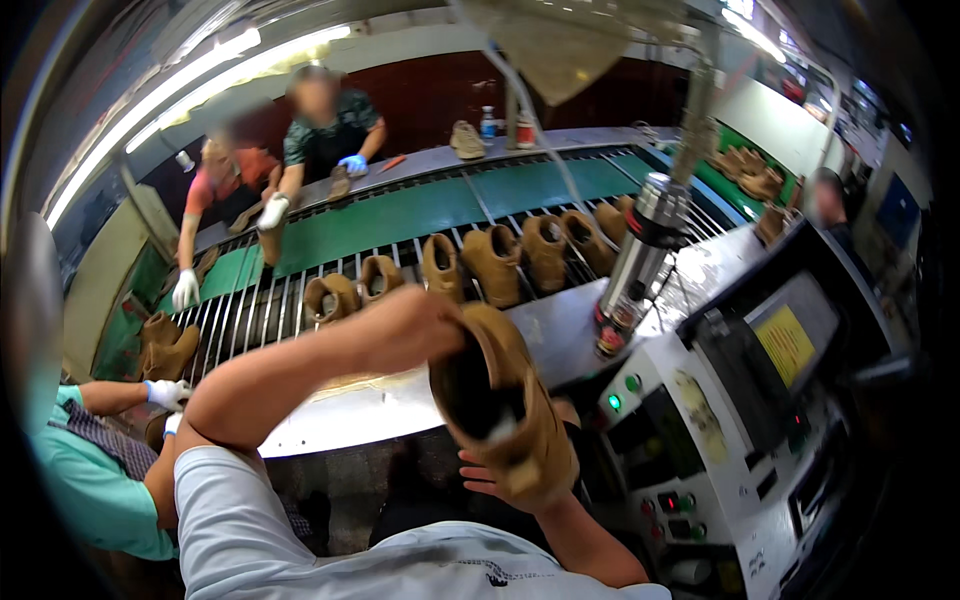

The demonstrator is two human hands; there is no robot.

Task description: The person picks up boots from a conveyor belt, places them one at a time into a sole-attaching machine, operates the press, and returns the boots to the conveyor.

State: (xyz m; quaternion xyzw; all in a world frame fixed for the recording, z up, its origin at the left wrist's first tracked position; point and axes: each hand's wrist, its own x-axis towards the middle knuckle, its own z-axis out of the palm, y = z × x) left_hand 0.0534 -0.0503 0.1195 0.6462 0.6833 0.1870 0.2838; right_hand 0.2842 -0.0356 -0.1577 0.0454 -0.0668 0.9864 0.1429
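Observation:
A tan ankle boot is held up tilted before my chest, its dark opening facing me. My left hand reaches across from the left, fingers closed at the boot's upper edge; the fingertips are partly hidden. My right hand supports the boot from below and behind, mostly covered by it, with a few fingers showing at its side. Beyond them, a row of similar tan boots stands on the rollers, among them a boot straight behind the held one.
A roller conveyor with a green belt crosses ahead. At right stand a metal cylinder post and a machine with a control panel. Two co-workers handle footwear across the line; a person in a teal shirt is close at left.

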